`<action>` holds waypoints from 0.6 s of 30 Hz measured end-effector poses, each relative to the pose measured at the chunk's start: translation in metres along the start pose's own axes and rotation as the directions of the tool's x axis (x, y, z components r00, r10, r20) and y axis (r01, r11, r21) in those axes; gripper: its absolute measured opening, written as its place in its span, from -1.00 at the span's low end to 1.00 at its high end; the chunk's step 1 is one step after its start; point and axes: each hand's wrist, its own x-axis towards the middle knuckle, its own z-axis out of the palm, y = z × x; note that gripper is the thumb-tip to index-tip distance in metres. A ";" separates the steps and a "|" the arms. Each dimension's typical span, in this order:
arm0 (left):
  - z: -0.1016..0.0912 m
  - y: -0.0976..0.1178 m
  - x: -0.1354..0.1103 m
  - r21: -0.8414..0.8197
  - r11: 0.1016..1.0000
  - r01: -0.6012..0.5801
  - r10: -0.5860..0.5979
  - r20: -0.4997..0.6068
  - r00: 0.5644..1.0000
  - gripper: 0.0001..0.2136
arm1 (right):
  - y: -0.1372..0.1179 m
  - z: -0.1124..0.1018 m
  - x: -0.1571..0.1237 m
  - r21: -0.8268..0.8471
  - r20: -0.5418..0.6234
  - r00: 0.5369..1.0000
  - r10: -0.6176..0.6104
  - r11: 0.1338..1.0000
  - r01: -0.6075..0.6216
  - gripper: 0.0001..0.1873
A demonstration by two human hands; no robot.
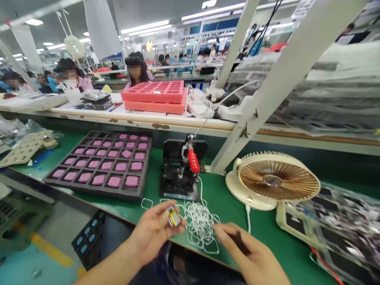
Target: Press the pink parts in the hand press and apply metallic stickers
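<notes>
My left hand (156,227) is closed on a small device (173,217) whose yellow and silver inside, like a battery, faces up. Beside it on the green bench lies a tangled pile of thin white rounded-square rings (202,223). My right hand (246,249) is at the pile's right edge, thumb and forefinger pressed together by the rings. Whether a ring is between those fingertips cannot be made out. A dark shape shows among its curled fingers, too unclear to name. Just behind the pile stands a black toggle-clamp fixture (175,186) with a red handle (193,160).
A dark foam tray (141,186) of pink pieces lies to the left. A cream fan (279,180) and bagged parts (350,229) occupy the right. Red trays (154,105) sit on the shelf, beside a slanted white post (267,99). Other people sit beyond the shelf.
</notes>
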 end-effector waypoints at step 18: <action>0.004 0.003 0.001 0.175 0.879 -0.445 0.459 -0.051 0.887 -0.65 | -0.063 0.126 0.001 0.807 0.303 0.933 0.195 0.468 -0.360 -0.45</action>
